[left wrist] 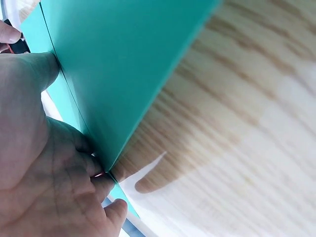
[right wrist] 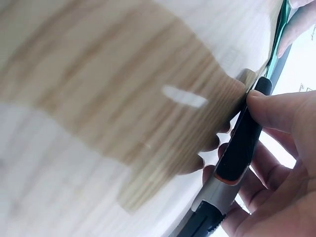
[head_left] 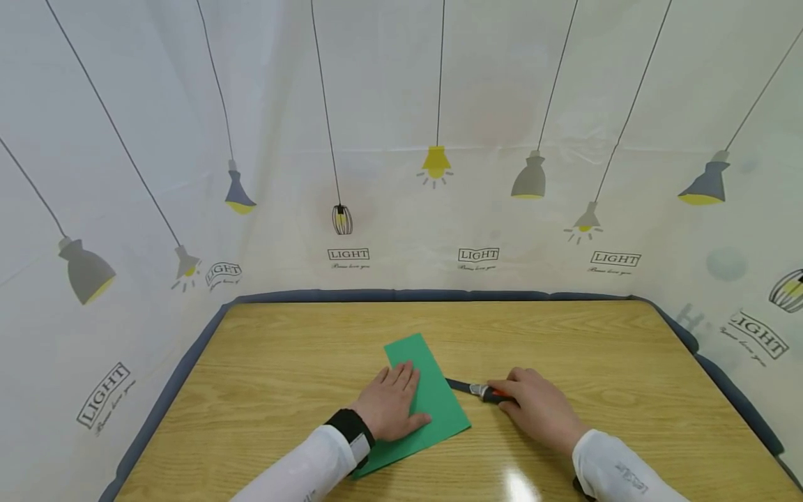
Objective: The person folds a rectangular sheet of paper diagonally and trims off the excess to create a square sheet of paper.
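A green sheet of card (head_left: 435,385) lies aslant on the wooden table. My left hand (head_left: 392,401) rests flat on it, fingers straight and thumb out to the side. In the left wrist view the card (left wrist: 113,59) shows a thin dark line along it. My right hand (head_left: 536,404) grips what looks like a utility knife (head_left: 461,385), black with a silver collar and orange trim. Its narrow black end points left, right at the card's right edge. In the right wrist view my thumb and fingers pinch the knife's black part (right wrist: 242,143).
The wooden table (head_left: 282,369) has a dark blue padded border (head_left: 433,295). White sheeting (head_left: 389,90) printed with hanging lamps stands around its far side and both sides. Light glares off the tabletop near the front.
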`<state>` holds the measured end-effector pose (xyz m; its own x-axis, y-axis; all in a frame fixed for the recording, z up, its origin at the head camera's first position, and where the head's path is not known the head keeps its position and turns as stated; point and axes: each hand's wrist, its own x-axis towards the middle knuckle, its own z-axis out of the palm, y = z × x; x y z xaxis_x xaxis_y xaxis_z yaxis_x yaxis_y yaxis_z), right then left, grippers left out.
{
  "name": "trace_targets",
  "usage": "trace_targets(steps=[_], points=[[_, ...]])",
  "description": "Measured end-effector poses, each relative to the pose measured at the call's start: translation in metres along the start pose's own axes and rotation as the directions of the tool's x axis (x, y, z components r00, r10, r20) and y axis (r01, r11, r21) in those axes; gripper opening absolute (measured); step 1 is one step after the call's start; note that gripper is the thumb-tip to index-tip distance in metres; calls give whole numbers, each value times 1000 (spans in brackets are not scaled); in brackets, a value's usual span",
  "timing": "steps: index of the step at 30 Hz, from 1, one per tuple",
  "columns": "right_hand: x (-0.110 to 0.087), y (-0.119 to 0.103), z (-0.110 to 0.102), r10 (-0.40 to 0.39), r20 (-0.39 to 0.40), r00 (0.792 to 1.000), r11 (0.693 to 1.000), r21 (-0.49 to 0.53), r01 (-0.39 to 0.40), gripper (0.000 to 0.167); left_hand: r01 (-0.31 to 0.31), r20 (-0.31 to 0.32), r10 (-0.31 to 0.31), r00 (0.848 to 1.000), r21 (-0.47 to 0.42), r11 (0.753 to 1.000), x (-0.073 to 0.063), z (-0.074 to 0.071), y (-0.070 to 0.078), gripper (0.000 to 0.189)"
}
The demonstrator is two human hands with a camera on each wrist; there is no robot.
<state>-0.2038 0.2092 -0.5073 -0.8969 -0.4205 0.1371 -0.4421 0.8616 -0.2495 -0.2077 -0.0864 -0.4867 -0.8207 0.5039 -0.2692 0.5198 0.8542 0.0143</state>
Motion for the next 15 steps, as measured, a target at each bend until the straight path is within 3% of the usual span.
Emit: trace_targets(steps=[15], points=[[-4,-2,-2,24,66,998,1000,10,-25,40,-30,22,31,999,-22,999,1,2,-2,83]])
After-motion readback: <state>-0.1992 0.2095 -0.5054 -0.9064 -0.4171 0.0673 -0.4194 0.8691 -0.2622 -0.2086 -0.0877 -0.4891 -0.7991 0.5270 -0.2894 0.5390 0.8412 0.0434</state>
